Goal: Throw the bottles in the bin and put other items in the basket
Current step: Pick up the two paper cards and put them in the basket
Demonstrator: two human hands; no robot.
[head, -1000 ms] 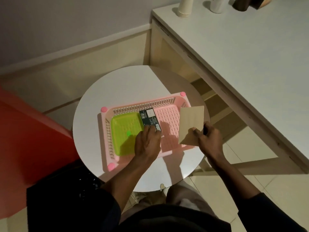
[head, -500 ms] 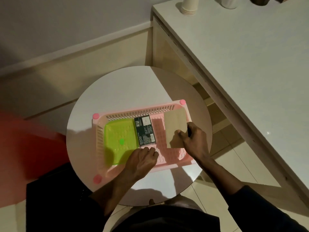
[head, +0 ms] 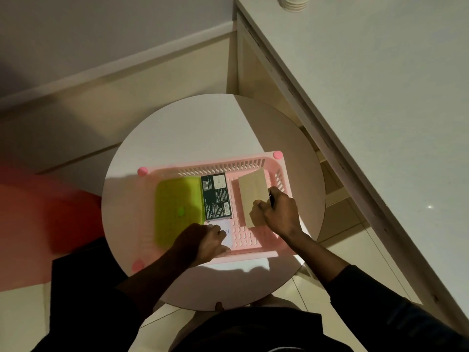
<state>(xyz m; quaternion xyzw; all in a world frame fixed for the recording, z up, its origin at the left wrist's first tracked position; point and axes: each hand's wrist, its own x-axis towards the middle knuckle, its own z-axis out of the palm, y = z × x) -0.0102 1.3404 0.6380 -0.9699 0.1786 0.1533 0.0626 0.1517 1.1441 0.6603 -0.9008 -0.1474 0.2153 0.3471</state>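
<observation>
A pink slotted basket (head: 250, 164) sits on a round white table (head: 193, 128). Inside it lie a lime-green flat item (head: 177, 199) at the left and a dark printed box (head: 217, 196) beside it. A beige card (head: 252, 194) lies at the right. My right hand (head: 279, 215) is closed on the beige card's near edge, low inside the basket. My left hand (head: 203, 243) rests with curled fingers on a white slip (head: 227, 233) at the basket's near wall, just below the dark box. No bottle is in view.
A long white counter (head: 380, 97) runs along the right, with stacked paper cups (head: 295, 2) at its far end. Something red (head: 38, 212) stands at the left. A black shape, perhaps a bin bag (head: 76, 275), lies on the floor at the lower left.
My right hand carried the beige card from beside the basket down into its right end. My left hand let go of the dark box and drew back to the near wall.
</observation>
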